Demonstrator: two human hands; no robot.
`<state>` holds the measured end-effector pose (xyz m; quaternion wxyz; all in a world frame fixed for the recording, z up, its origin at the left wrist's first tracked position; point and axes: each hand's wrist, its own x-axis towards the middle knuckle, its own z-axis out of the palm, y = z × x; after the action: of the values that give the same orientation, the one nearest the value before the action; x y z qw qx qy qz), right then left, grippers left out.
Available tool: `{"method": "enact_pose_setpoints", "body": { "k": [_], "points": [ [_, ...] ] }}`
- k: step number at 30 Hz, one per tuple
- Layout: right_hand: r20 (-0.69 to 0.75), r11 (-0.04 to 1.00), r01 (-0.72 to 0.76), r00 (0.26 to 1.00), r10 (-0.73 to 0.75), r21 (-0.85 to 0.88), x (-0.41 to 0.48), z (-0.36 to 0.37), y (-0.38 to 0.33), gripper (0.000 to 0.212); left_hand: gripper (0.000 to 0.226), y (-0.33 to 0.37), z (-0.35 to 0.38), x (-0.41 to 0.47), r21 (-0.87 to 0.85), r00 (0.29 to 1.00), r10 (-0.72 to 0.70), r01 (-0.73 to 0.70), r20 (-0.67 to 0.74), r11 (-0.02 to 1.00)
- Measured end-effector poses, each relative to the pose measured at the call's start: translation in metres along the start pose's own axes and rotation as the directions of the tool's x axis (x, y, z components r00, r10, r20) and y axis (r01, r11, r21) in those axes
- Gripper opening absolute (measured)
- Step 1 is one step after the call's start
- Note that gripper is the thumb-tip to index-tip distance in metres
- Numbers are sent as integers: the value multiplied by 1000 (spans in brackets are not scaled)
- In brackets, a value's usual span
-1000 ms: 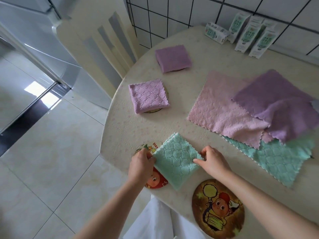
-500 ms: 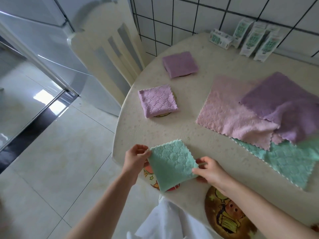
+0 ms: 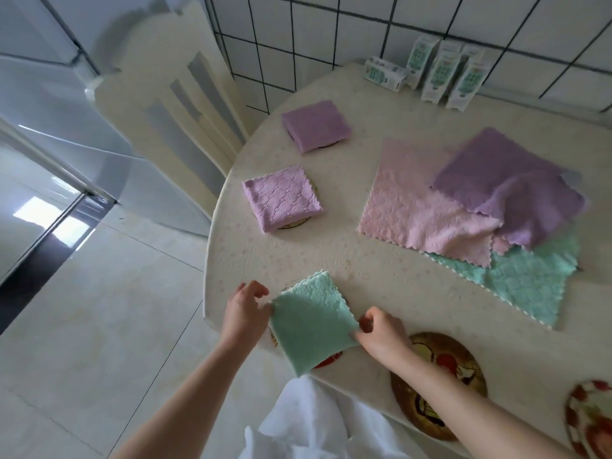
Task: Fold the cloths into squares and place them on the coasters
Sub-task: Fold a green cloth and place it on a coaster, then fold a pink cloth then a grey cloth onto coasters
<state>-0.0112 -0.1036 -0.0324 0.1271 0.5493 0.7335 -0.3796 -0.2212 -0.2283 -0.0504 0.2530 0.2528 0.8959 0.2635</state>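
A folded green cloth (image 3: 311, 321) lies over a coaster (image 3: 328, 361) at the table's near edge, hiding most of it. My left hand (image 3: 243, 311) pinches the cloth's left corner and my right hand (image 3: 381, 332) pinches its right corner. Two folded purple cloths sit on coasters further back: one textured (image 3: 281, 202), one smooth (image 3: 316, 125). Unfolded pink (image 3: 420, 207), purple (image 3: 510, 190) and green (image 3: 526, 279) cloths overlap in a pile at the right. A bare brown coaster (image 3: 463, 362) lies by my right forearm, and another coaster (image 3: 589, 419) shows at the lower right edge.
Several small cartons (image 3: 440, 74) stand at the back by the tiled wall. A cream chair (image 3: 172, 107) is pushed against the table's (image 3: 331, 253) left side. Pale tiled floor (image 3: 82, 309) lies to the left, and white fabric (image 3: 314, 419) hangs below the table edge.
The folded green cloth has shifted toward the table's near edge and now covers most of the coaster. Both hands moved with it, still holding its corners. The view has panned slightly.
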Motion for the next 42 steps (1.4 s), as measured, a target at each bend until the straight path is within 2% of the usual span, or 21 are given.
{"method": "enact_pose_setpoints", "body": {
  "k": [3,6,14,19,23,27,33,35,37,39,42],
  "points": [
    [1,1000,-4,1000,4,-8,2,-13,8,14,23,18,-2,12,89,982,186,-187,18,978],
    [-62,999,-40,997,42,33,8,-35,23,17,23,49,5,28,132,944,326,-330,53,935],
    [-201,984,-80,973,111,160,27,-115,75,10,23,150,54,54,131,847,497,-523,188,842],
    [-288,987,-95,949,130,132,48,-161,113,8,24,206,94,60,153,770,587,-630,251,761],
    [-383,996,-57,921,76,61,72,-201,147,6,24,256,132,62,191,733,612,-674,298,714],
    [-420,996,37,905,-69,-85,100,-235,171,11,31,301,173,64,213,676,640,-730,365,650],
    [-342,933,123,907,-244,-339,139,-244,189,28,46,353,220,59,171,491,771,-869,406,464],
    [-312,900,109,915,-256,-422,147,-240,191,23,51,359,232,60,167,434,783,-899,445,404],
    [-306,879,120,908,-285,-461,150,-241,194,18,41,360,244,65,181,396,791,-918,466,353],
    [-331,907,151,897,-294,-394,149,-250,196,15,48,360,252,69,210,391,788,-920,475,330],
    [-427,965,209,866,-259,-159,140,-274,195,9,48,364,259,72,263,409,778,-911,477,318]
  ]
}}
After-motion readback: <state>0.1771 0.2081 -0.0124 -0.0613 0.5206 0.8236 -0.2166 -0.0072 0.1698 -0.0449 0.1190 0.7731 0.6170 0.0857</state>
